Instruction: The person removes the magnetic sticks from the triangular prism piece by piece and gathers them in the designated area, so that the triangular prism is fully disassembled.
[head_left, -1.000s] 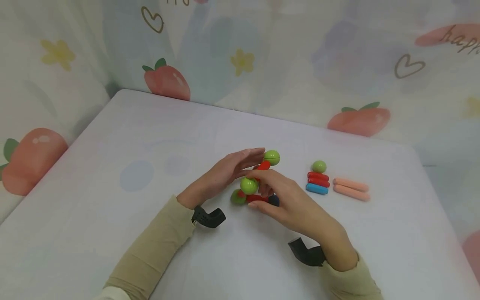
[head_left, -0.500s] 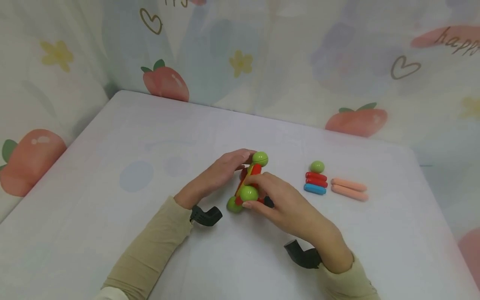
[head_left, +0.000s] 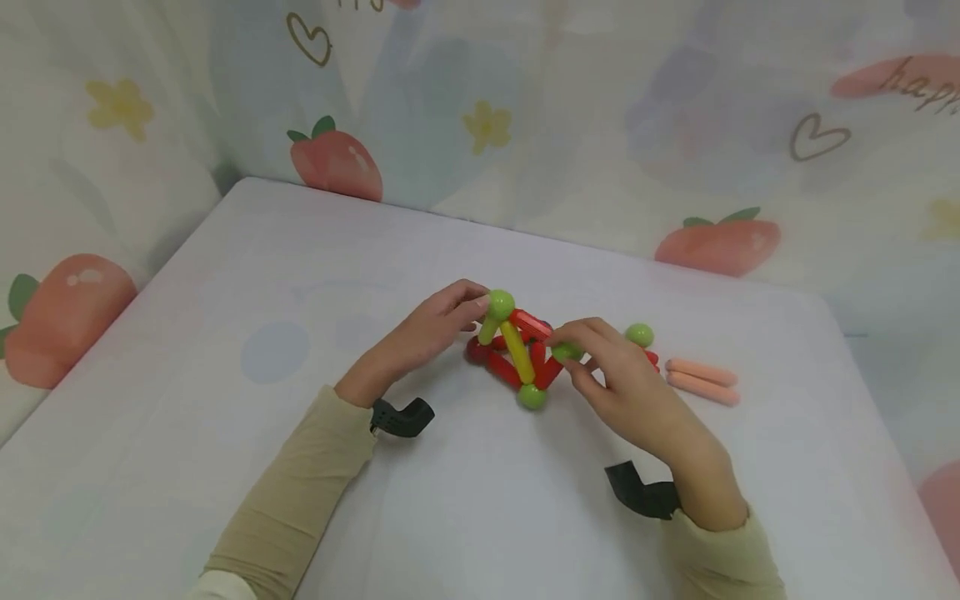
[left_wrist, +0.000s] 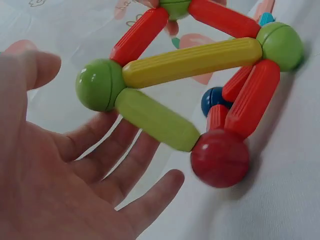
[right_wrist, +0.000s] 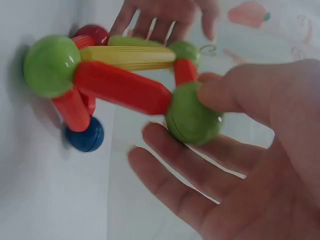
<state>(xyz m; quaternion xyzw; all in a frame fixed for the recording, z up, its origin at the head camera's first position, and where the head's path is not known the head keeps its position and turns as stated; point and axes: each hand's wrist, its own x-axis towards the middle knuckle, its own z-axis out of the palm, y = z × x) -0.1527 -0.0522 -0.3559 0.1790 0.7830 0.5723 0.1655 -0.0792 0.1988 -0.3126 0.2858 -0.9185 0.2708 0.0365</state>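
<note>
Nearest me on the bench (head_left: 225,467), a pale cloth-covered top, my two sleeved forearms run up to the frame of glossy plastic rods and balls (head_left: 521,354) that stands between my hands. My right hand (head_left: 637,392) comes at it from the right, thumb and fingers curled in a grip on the smooth green ball (right_wrist: 192,114) at that corner, where a ribbed red rod (right_wrist: 122,86) meets it. The frame's long axis follows the ribbed yellow rod (head_left: 517,352), slanting from the near green ball (head_left: 532,396) away to the upper green ball (head_left: 500,303). My left hand (head_left: 431,329) is the closer one to that upper ball: its fingertips sit right at it, though from the wrist view the fingers lie spread and relaxed below the lime green rod (left_wrist: 157,119), clasping nothing (whether they actually touch the ball I cannot tell). A dark red ball (left_wrist: 220,157) rests on the cloth. Farther right lie a loose green ball (head_left: 639,334) and two matte peach rods (head_left: 701,380), side by side.
</note>
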